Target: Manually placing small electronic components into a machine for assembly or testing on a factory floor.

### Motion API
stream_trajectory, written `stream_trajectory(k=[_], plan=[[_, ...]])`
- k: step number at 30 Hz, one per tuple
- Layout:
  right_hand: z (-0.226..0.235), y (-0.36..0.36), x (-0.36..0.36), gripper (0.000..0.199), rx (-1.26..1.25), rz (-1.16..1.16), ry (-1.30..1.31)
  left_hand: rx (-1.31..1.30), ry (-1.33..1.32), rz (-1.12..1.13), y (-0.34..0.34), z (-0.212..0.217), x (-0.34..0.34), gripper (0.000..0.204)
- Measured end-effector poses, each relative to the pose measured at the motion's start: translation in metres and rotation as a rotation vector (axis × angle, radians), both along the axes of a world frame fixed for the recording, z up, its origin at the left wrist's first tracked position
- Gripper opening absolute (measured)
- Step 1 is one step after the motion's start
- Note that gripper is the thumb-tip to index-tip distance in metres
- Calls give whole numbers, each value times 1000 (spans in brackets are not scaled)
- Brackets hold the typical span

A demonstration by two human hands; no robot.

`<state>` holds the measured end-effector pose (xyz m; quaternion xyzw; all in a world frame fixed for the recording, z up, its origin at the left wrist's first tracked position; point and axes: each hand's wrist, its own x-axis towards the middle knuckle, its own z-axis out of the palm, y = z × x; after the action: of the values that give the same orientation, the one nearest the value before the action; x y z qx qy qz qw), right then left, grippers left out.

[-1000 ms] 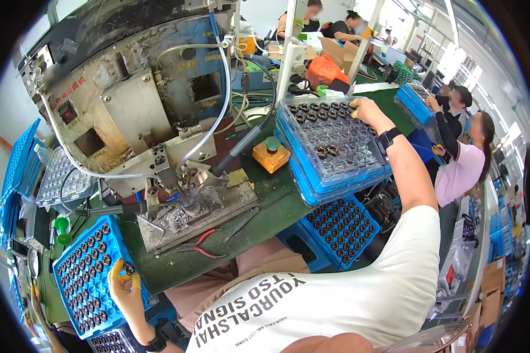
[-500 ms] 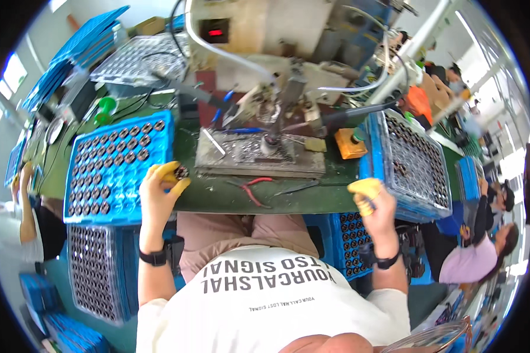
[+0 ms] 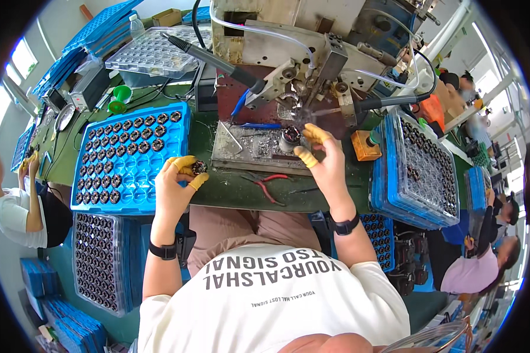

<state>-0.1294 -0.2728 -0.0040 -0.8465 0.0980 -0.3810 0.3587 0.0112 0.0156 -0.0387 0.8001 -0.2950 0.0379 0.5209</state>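
Note:
My left hand, with yellow finger covers, pinches a small round dark part beside the near right edge of the blue tray. Rows of similar dark parts fill much of that tray. Over the metal base plate, my right hand has its yellow-covered thumb and fingers spread apart. Just left of those fingers, another round dark part sits on top of a short metal post under the machine head. The right hand seems not to touch it.
Red-handled pliers and thin tweezers lie in front of the base plate. An orange box stands at its right, beside stacked trays. Grey nozzle arms reach toward the post. Co-workers sit on both sides.
My right hand has moved left and forward from the table's right front to the post, its fingers opening. A dark part now shows on the post. The left hand still holds its part.

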Motion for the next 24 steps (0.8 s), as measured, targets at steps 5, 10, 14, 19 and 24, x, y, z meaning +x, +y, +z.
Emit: stream_trajectory(k=[5,10,14,19,24], plan=[[-8,-8,19,40,-44,11,-34,26,11,11,-16,27,-7,40],[0,-16,-13,36,21,-83,-80,-21,-136,-233,-97,57,-16,42],[-15,-25,-46,37,59,-98,-88,-135,-220,-347,-150,39,-6,41],[-20,-32,-80,39,57,-207,-45,-68,-124,-434,-159,41,1,40],[-26,-39,-84,39,105,-204,-43,-56,-41,-483,-161,37,5,42]])
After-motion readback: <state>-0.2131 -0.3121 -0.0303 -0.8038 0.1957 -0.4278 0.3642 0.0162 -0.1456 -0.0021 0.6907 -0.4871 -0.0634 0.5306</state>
